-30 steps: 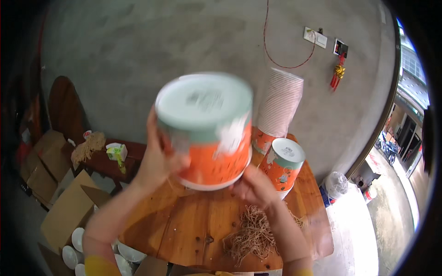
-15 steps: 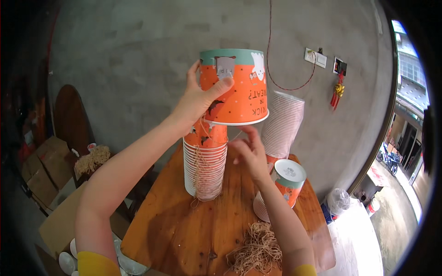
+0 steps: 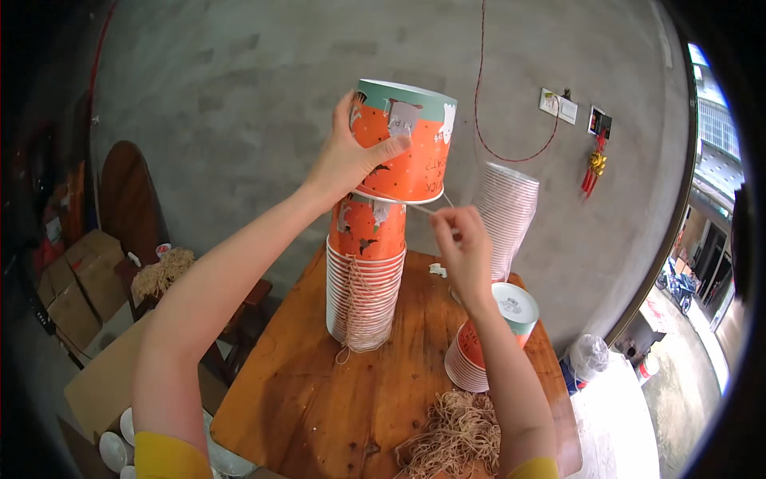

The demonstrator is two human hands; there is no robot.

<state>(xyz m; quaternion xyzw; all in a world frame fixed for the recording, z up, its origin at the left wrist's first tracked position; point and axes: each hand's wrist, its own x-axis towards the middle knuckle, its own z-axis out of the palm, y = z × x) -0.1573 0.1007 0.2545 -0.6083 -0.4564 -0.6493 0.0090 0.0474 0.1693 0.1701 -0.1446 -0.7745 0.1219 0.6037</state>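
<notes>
In my left hand [image 3: 345,164] is an upside-down orange paper bucket [image 3: 411,174] with a green band, white rim and cartoon prints, gripped with the thumb across its side. It is tilted, just above or touching the top of a tall stack of like upturned buckets [image 3: 369,233]. My right hand [image 3: 465,246] is below the rim on the right. Its fingers pinch a thin cord [image 3: 421,209] that runs to the bucket's rim. More cords [image 3: 357,297] hang down the side of the stack.
On the wooden table [image 3: 311,399] lies a heap of tan cords [image 3: 455,435]. Beside my right forearm stand a shorter bucket stack [image 3: 464,359] and an upturned bucket [image 3: 515,302]. A tall leaning stack [image 3: 508,215] is behind. Cardboard boxes [image 3: 84,275] stand at the left.
My right hand has shifted right, and its spread fingers have closed on the cord, now pulled out from the rim. The bucket in my left hand has tilted. The view has shifted slightly.
</notes>
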